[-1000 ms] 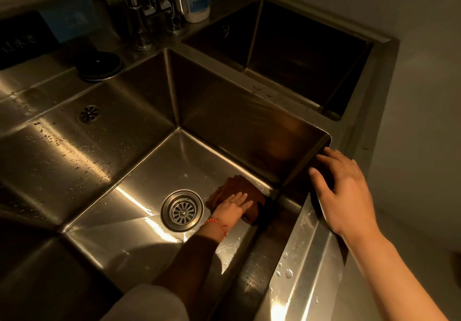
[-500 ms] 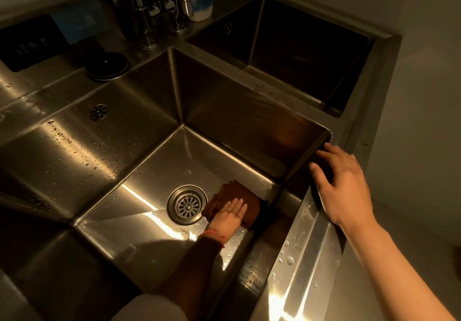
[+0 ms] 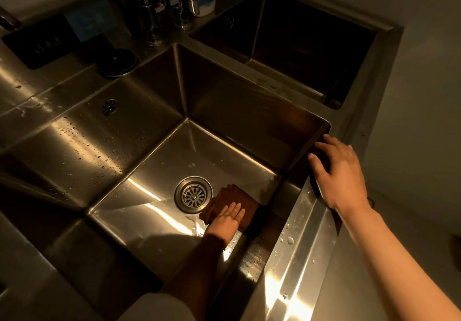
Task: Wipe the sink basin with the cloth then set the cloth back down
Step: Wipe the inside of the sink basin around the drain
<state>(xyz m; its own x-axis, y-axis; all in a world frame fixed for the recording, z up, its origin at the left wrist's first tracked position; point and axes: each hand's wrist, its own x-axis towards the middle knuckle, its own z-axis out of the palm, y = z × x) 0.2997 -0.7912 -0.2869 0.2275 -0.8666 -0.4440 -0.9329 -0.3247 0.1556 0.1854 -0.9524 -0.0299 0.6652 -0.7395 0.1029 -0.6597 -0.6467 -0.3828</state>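
the left hand (image 3: 228, 218) lies flat, fingers together, pressing the folded brown cloth (image 3: 233, 202) onto the floor of the sink (image 3: 154, 171), just to the right of the drain (image 3: 193, 194) and close against the near right wall. the right hand (image 3: 341, 173) rests spread and empty on the sink's right rim, well above and apart from the cloth, so the left hand is the one placed to wipe. the cloth's long side seems to run from the drain toward that wall, and most of the unwiped floor lies away to the left and far side, so the next stroke likely sweeps that way
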